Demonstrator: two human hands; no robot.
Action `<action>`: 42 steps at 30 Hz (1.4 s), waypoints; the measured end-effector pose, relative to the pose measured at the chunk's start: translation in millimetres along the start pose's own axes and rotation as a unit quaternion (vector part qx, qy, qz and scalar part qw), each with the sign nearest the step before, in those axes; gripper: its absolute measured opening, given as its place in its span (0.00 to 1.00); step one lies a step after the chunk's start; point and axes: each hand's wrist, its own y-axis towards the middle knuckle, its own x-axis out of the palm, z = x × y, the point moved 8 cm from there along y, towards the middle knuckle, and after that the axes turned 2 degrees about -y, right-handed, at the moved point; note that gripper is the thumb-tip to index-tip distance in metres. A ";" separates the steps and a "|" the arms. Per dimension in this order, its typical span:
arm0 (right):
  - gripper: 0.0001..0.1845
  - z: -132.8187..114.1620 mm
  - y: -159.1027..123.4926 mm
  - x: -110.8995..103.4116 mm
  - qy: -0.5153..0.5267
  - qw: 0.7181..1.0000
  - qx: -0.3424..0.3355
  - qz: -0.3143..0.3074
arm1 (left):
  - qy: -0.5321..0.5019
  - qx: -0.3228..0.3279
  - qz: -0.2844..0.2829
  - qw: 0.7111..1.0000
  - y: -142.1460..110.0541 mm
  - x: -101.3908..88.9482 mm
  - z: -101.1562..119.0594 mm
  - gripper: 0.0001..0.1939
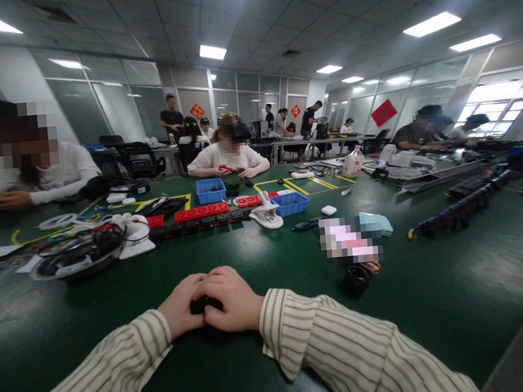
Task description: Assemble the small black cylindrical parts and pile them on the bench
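My left hand (183,305) and my right hand (233,299) meet above the near part of the green table (194,372). The right fingers overlap the left ones, and both hands curl round something small and dark (207,303). Only a black patch of it shows between the thumbs and fingers, so I cannot make out its kind. Striped cuffs cover both wrists.
Beyond my hands lie a metal bowl of cables (73,267), a row of red and black blocks (203,211), a white clamp (265,213) and blue bins (292,204). At right are a black round object (356,278) and a light-blue packet (376,224). Several people sit around.
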 end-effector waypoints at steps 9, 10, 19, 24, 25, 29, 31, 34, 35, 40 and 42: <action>0.26 18.1 -2.3 -9.2 -0.041 0.989 0.129 0.056 | 0.117 -0.042 0.054 0.991 -3.1 -1.8 0.8 0.31; 0.27 20.9 -2.6 -7.5 -0.050 0.987 0.142 0.053 | 0.118 -0.040 0.053 0.991 -2.5 -2.7 2.6 0.30; 0.20 25.0 0.4 0.5 -0.081 0.985 0.151 0.021 | 0.025 -0.020 0.014 0.999 2.9 -3.8 3.4 0.18; 0.12 12.8 2.3 1.7 -0.034 0.997 0.066 -0.001 | -0.034 0.002 -0.017 0.999 3.1 -1.5 0.1 0.18; 0.11 8.7 2.1 2.3 -0.024 0.999 0.040 -0.004 | -0.038 0.004 -0.020 0.999 2.9 -1.0 -0.6 0.17; 0.12 -1.5 0.1 0.0 -0.017 1.000 -0.008 0.005 | -0.027 0.008 -0.004 1.000 1.2 -0.1 -0.4 0.20; 0.15 -0.8 -0.6 -4.9 -0.023 0.999 0.011 0.027 | -0.006 0.010 0.014 1.000 0.1 -0.3 1.2 0.26; 0.19 4.1 -1.6 -11.8 -0.036 0.996 0.061 0.057 | 0.049 -0.001 0.034 0.998 -1.0 -0.3 2.9 0.31; 0.21 6.7 -1.9 -12.8 -0.041 0.994 0.080 0.062 | 0.067 -0.010 0.039 0.997 -1.2 -0.8 2.9 0.32; 0.24 20.8 -2.9 -8.4 -0.069 0.984 0.155 0.051 | 0.103 -0.041 0.038 0.993 -0.5 -3.7 3.1 0.25; 0.21 22.7 -1.9 -5.5 -0.079 0.983 0.158 0.041 | 0.090 -0.037 0.029 0.995 0.7 -4.1 4.1 0.21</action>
